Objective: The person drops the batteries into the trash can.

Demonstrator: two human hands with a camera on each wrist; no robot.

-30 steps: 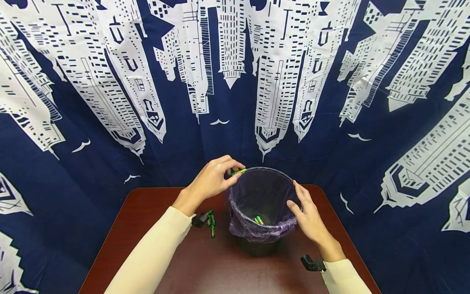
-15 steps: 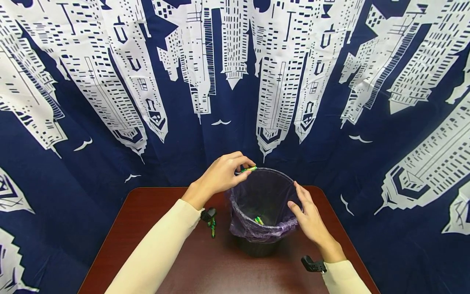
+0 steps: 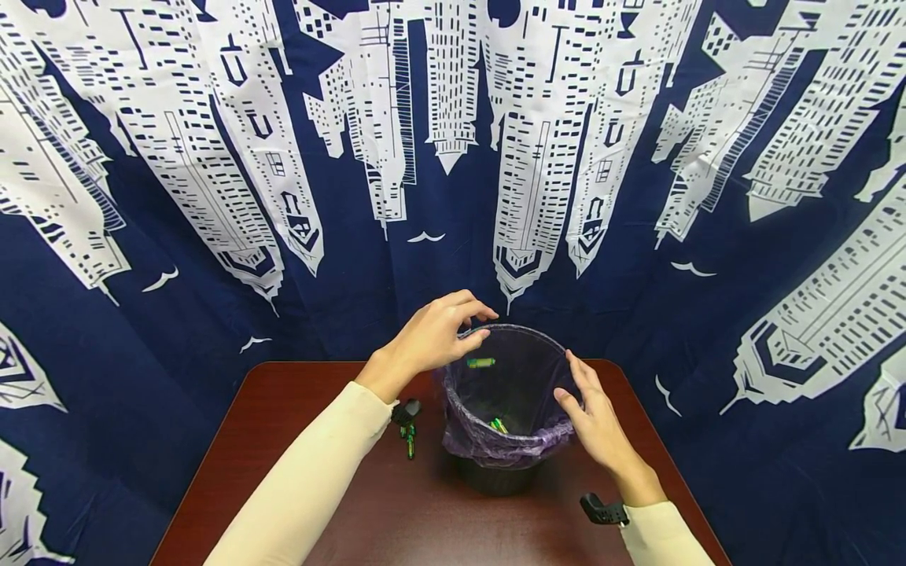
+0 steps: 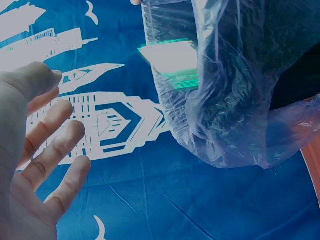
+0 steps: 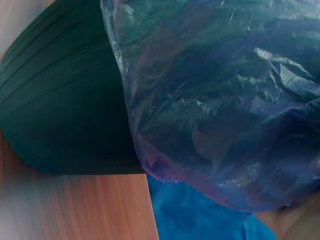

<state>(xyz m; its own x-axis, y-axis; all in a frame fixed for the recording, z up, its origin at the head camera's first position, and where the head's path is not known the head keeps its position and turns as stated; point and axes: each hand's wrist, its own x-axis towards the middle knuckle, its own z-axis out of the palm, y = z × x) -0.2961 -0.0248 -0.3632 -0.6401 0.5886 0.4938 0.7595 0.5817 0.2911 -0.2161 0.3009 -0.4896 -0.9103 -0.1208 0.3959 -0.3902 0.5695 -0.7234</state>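
Green-and-yellow cylindrical battery point(image 3: 480, 363), seemingly mid-air

It is at the mouth of the dark round bin point(image 3: 499, 480) with purple plastic liner point(image 3: 487, 452). My left hand point(image 3: 440, 332) holds nothing, fingers apart, probably to let it fall; my straight-fingered right hand point(image 3: 597, 415) touches the rim, perhaps for steadying.
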